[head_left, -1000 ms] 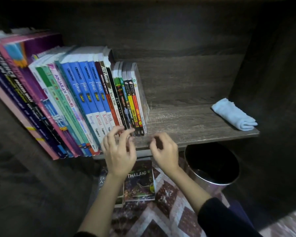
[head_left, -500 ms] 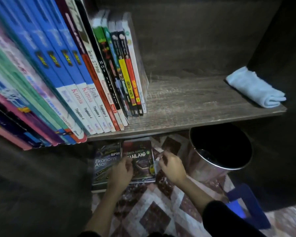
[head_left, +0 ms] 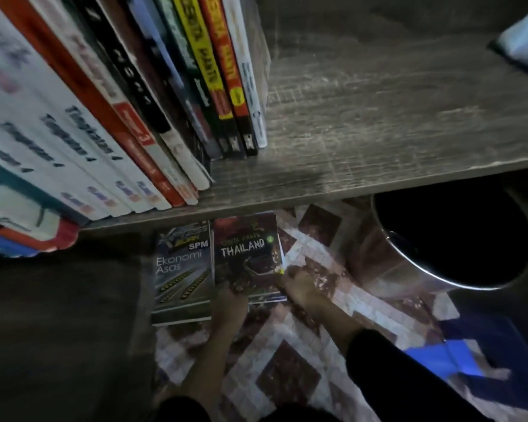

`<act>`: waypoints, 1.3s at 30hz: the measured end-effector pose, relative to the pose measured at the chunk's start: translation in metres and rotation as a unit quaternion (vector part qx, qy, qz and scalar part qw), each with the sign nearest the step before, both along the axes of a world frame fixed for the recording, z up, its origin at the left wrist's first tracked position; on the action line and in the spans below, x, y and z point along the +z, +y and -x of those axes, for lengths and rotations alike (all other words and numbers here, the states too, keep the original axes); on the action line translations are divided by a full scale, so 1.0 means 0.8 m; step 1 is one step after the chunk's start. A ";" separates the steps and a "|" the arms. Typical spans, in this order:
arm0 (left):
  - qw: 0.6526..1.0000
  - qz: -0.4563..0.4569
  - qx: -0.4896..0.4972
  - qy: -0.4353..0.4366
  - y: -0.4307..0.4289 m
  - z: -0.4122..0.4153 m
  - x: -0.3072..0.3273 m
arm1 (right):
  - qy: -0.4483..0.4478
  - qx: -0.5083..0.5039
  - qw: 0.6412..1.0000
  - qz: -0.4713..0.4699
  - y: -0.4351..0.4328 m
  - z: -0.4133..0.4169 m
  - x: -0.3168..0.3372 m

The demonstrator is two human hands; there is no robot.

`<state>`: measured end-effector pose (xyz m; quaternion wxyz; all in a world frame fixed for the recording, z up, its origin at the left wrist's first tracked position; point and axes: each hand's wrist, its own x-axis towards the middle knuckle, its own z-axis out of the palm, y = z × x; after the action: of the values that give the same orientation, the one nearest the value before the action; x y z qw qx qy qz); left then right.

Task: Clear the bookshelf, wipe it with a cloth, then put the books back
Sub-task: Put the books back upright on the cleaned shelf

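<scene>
Reach lowered from bookshelf [head_left: 378, 132] to floor.
Left hand [head_left: 230, 301] and right hand [head_left: 301, 289] clasp the Thailand book [head_left: 246, 254] by its near corners, seemingly to lift it back above.

Single wide-angle head view, close above and in front of the shelf board [head_left: 378, 132], facing steeply down past its front edge: book row [head_left: 104, 102] on the board fills top left, Thailand book [head_left: 247, 254] on the floor mat [head_left: 287, 376] below that edge sits mid-frame, all slightly blurred.
</scene>
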<state>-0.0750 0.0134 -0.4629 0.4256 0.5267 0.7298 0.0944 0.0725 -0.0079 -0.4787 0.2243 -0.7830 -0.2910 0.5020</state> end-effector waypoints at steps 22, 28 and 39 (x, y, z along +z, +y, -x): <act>0.968 -0.098 -0.110 0.202 -0.008 -0.013 -0.032 | -0.012 -0.107 0.992 0.062 0.063 0.010 -0.042; 0.979 -0.109 -0.055 0.165 -0.009 -0.027 -0.038 | -0.005 -0.098 0.995 0.030 0.056 -0.001 -0.044; 0.992 0.023 0.047 0.115 0.022 -0.025 -0.052 | 0.056 -0.135 0.989 -0.016 0.027 -0.019 -0.030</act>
<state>-0.0550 0.0309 -0.5043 0.3459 0.4895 0.7996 0.0362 0.0877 0.0140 -0.5027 0.3184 -0.7823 -0.1773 0.5051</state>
